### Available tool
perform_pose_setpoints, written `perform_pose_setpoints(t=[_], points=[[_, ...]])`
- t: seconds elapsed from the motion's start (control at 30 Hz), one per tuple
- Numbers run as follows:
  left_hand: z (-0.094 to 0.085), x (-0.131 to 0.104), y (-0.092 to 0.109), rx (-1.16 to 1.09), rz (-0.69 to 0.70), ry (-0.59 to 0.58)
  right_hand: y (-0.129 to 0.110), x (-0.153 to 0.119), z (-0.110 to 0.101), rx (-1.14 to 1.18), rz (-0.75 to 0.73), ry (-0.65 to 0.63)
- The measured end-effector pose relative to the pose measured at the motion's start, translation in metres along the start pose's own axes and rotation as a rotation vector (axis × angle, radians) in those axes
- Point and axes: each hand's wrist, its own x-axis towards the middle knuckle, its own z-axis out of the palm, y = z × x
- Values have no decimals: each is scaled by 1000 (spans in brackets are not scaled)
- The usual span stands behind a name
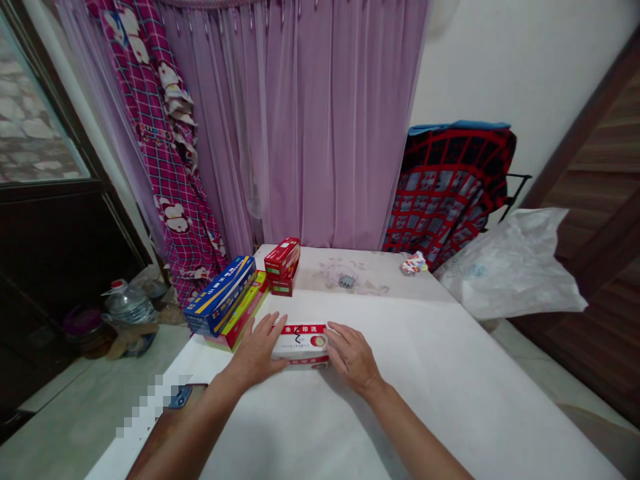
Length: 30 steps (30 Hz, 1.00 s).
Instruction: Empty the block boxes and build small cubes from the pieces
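A white box with red bands and printed characters (303,343) lies on the white table, squarely in front of me. My left hand (260,347) is closed around its left end, thumb along the near side and fingers over the far edge. At the right end, my right hand (353,353) presses its fingers against the box. Beyond my left hand, a long blue box (225,293) rests on top of a yellow and red box (245,313). Just right of those are two stacked small red boxes (283,267).
A phone (181,397) lies by my left forearm at the table's left edge. A crumpled wrapper (414,264) sits at the far right corner. Past the right edge stands a white plastic bag (510,267). Purple curtains (330,120) hang behind the table (425,373).
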Motion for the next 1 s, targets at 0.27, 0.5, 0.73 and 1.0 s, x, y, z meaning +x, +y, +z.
perform_pose_setpoints(t=[0.27, 0.5, 0.73, 1.0], points=[[-21, 12, -9, -113, 16, -145, 51, -39, 25, 99, 317, 152], [-12, 28, 9, -161, -93, -11, 73, -52, 34, 217, 508, 236], [-4, 108, 50, 2, -361, 79, 69, -50, 34, 312, 562, 275], [21, 194, 64, 98, -539, 111, 64, -44, 29, 374, 673, 238]])
